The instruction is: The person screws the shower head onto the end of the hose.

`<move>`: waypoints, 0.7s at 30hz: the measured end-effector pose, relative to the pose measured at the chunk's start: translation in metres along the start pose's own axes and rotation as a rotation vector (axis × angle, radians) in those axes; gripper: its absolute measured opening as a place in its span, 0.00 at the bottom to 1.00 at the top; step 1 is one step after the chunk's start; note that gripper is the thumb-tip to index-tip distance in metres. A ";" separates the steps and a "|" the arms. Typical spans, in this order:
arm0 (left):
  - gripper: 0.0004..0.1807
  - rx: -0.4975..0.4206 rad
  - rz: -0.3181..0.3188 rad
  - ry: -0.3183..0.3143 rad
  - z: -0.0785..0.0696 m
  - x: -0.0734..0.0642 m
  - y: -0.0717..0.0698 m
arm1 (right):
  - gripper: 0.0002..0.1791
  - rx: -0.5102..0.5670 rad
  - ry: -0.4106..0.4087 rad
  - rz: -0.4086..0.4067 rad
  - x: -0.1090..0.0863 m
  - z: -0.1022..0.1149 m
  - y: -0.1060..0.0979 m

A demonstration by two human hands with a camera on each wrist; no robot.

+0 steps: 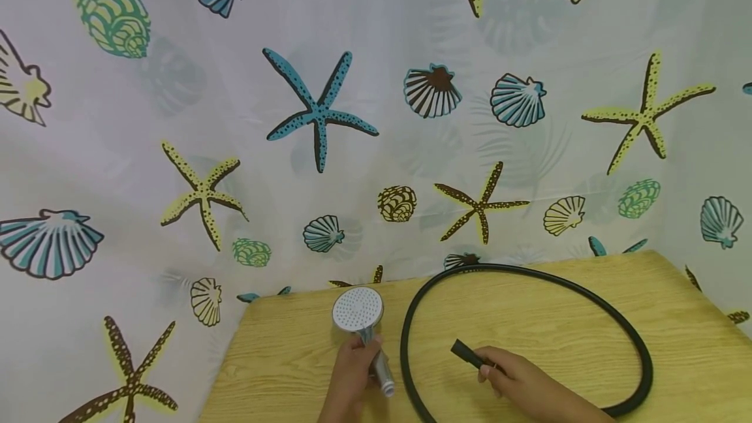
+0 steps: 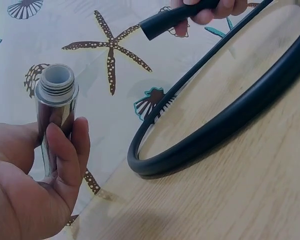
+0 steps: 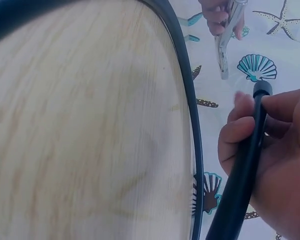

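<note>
Partly hidden by our left hand (image 1: pixel 351 361), the shower head (image 1: pixel 357 309) sits toward six o'clock in the head view, our fingers (image 2: pixel 65 155) curled round its shiny metal handle; the left wrist view shows its round, threaded end. Toward five o'clock, our right hand (image 1: pixel 518 377) grips the smooth black hose (image 1: pixel 467 352) near its tip, its loop on the wood-grained tabletop (image 1: pixel 282 351) cut off below.

Two hands are counted: one left hand (image 1: pixel 354 363) and one right hand (image 1: pixel 518 376). One shower head (image 1: pixel 357 309), with one threaded end (image 2: pixel 58 86), and one black hose (image 2: pixel 215 125), with one end fitting (image 1: pixel 467 352) visible, are shown. One wooden tabletop (image 1: pixel 282 358) is seen. In the head view, one complete blue starfish print (image 1: pixel 319 111) is displayed.
</note>
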State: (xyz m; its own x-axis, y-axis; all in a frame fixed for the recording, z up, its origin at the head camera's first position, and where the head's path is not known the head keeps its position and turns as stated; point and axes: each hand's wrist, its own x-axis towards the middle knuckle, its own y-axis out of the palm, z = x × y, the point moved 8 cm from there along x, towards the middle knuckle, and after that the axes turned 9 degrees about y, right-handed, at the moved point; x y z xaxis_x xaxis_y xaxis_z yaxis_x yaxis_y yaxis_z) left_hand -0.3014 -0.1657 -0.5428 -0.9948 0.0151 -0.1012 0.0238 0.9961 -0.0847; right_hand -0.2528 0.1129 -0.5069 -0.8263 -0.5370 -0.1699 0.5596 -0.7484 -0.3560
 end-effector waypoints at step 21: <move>0.36 -0.216 -0.047 0.087 -0.011 -0.009 0.013 | 0.24 -0.116 0.019 -0.237 0.006 0.010 -0.005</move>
State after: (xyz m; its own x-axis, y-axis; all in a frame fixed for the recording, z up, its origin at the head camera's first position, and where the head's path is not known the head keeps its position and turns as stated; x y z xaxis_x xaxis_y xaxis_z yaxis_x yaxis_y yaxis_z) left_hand -0.2929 -0.1518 -0.5319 -0.9993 -0.0337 -0.0157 -0.0355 0.9912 0.1279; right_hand -0.2599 0.1101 -0.4969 -0.9352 -0.3435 -0.0858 0.3397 -0.8025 -0.4905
